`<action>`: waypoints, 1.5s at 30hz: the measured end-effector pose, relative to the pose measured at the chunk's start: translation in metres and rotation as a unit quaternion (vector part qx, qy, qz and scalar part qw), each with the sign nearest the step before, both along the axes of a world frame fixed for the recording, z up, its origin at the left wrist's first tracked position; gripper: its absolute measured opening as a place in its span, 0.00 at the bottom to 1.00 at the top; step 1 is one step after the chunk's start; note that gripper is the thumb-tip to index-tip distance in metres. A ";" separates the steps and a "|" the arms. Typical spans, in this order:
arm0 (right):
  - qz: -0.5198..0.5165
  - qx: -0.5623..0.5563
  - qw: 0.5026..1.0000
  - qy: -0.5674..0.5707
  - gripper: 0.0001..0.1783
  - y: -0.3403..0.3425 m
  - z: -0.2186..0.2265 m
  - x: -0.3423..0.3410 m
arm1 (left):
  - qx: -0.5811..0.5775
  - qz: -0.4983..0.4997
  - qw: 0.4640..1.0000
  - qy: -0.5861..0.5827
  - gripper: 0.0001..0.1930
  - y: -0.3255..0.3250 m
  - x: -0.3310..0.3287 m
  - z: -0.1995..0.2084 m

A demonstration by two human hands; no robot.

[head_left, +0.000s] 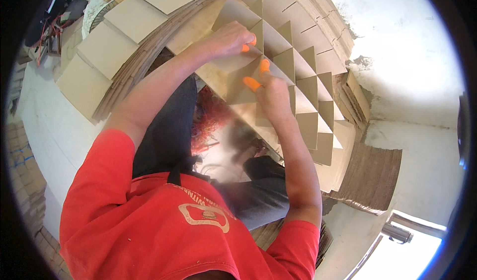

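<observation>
A tan cardboard divider grid (285,60) stands upright on a flat cardboard surface, its crossed strips forming several square cells. My left hand (229,40) is closed at the grid's near left corner, with thumb and finger on the edge of a cardboard strip. To its right, my right hand (275,93) touches the near side of the grid. Its thumb and forefinger are stretched apart against the panels; the other fingers are hidden. Orange covers sit on the visible fingertips of both hands.
Stacked flat cardboard sheets (117,29) lie at the left, with slotted sheets (303,11) behind the grid. Another brown stack (372,175) stands at the right by a white wall (397,46). Red tangled strands (211,118) show below, between my legs.
</observation>
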State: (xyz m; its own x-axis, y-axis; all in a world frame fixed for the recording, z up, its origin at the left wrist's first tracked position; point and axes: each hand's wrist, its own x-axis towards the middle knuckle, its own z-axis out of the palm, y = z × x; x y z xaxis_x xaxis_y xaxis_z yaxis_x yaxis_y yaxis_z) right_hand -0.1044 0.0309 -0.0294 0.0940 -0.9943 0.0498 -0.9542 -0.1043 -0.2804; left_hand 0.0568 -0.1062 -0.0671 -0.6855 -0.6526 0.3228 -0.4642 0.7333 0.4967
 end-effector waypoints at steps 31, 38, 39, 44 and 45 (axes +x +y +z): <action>-0.140 -0.154 0.975 0.082 0.15 0.096 0.012 -0.153 | -0.183 -0.252 0.932 -0.183 0.06 -0.018 -0.101 0.053; -0.208 -0.490 0.826 0.188 0.17 0.148 0.051 -0.167 | -0.412 -0.042 0.901 -0.125 0.16 0.042 0.042 0.105; -0.219 -0.477 0.828 0.195 0.18 0.161 0.050 -0.177 | -0.420 0.024 0.897 -0.136 0.20 0.034 0.069 0.090; -0.438 -0.203 0.817 0.316 0.33 0.238 -0.007 -0.280 | -0.274 0.293 0.854 -0.330 0.20 0.015 0.155 0.035; -0.482 -0.149 0.802 0.321 0.36 0.249 -0.015 -0.289 | -0.220 0.306 0.857 -0.352 0.18 0.009 0.161 0.027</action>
State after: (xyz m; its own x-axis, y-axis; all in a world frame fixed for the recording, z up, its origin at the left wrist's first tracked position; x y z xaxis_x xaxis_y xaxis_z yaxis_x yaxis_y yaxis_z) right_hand -0.3934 0.2803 -0.0443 -0.6088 -0.5738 0.5479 -0.5703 0.7966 0.2006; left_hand 0.2182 -0.0969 -0.0402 -0.3834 -0.8812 0.2767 -0.8999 0.2891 -0.3264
